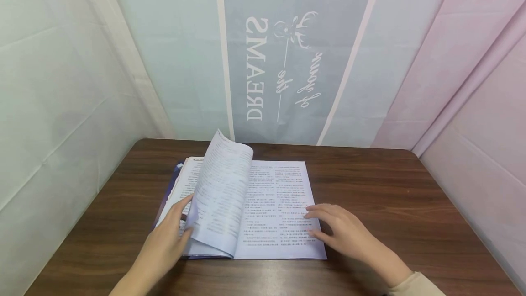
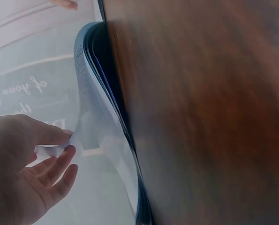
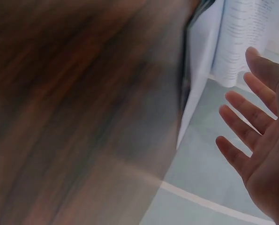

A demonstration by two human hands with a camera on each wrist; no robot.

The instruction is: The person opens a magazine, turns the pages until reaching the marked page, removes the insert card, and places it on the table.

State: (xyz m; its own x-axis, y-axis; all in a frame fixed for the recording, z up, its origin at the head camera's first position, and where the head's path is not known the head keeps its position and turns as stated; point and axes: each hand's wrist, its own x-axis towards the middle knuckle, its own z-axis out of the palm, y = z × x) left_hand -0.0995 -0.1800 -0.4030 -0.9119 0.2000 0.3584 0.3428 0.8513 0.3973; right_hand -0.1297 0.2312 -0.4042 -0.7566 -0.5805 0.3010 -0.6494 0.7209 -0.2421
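Note:
An open magazine (image 1: 283, 204) with printed text lies on the brown table. One of its pages (image 1: 223, 186) stands raised and curved over the left half. My left hand (image 1: 168, 236) pinches the outer edge of that page between thumb and finger, as the left wrist view also shows at the fingertips (image 2: 70, 140). At the magazine's right edge is my right hand (image 1: 345, 232), its fingers loosely spread over the margin of the right page. In the right wrist view the right hand (image 3: 266, 126) has its fingers apart and holds nothing.
The wooden table (image 1: 370, 186) reaches back to a hanging curtain (image 1: 296, 118) with mirrored lettering and a deer-head print. Pale cloth walls (image 1: 53, 127) stand on both sides. A dark blue cover edge (image 1: 168, 191) shows under the magazine's left side.

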